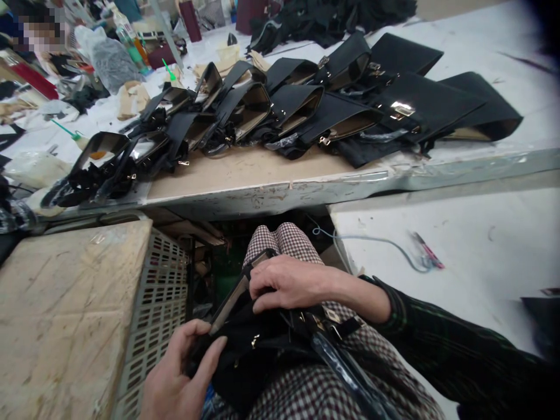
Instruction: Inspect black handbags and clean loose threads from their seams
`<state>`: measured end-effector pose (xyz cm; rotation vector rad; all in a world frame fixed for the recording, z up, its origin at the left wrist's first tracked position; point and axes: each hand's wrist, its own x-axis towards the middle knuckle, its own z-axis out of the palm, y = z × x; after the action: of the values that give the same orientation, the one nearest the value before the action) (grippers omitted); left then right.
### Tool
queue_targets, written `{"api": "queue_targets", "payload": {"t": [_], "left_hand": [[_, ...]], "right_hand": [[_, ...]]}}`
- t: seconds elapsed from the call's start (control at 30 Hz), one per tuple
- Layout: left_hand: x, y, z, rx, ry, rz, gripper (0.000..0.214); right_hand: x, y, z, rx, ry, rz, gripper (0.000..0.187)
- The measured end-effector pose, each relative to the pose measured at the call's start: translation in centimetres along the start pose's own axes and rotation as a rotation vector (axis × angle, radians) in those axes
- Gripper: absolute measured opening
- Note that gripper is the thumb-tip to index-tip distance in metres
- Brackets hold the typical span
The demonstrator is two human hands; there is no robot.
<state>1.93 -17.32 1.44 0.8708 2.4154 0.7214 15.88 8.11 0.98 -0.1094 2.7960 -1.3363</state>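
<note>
A black handbag [258, 344] with gold fittings and a pale inner edge lies across my lap. My left hand [188, 361] pinches its near left edge between thumb and fingers. Over the far rim, my right hand [284, 283] curls its fingers onto the black material; the fingertips are partly hidden. A strap wrapped in clear plastic [350, 373] trails from the bag to the lower right. Checked cloth [286, 242] covers my knees beneath it.
Several black bag pieces [297, 111] stand in rows on the long table [262, 195]. A plastic crate [153, 291] with a cardboard top is at my left. On the white side table [481, 233] lie a pink-handled tool [429, 251] and a grey cord [376, 238].
</note>
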Motion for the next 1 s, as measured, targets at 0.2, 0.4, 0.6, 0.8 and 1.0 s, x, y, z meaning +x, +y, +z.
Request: {"api": "queue_targets", "payload": {"t": [0.2, 0.4, 0.6, 0.8, 1.0], "left_hand": [[-0.4, 0.4, -0.3, -0.133, -0.029, -0.059, 0.043], [-0.3, 0.3, -0.5, -0.181, -0.006, -0.039, 0.039], [-0.3, 0.7, -0.4, -0.245, -0.013, -0.064, 0.038], [-0.2, 1.4, -0.2, -0.294, 0.035, -0.085, 0.047], [0.1, 2.1, -0.1, -0.361, 0.018, -0.053, 0.048]], "right_hand": [[0.8, -0.1, 1.3, -0.065, 0.143, 0.116, 0.024], [1.5, -0.6, 1.6, -0.155, 0.122, 0.222, 0.024], [1.9, -0.9, 1.7, -0.172, 0.121, 0.252, 0.022], [1.9, -1.2, 1.7, -0.192, 0.131, 0.297, 0.021], [1.9, -0.6, 2.3, -0.139, 0.225, 0.266, 0.02]]}}
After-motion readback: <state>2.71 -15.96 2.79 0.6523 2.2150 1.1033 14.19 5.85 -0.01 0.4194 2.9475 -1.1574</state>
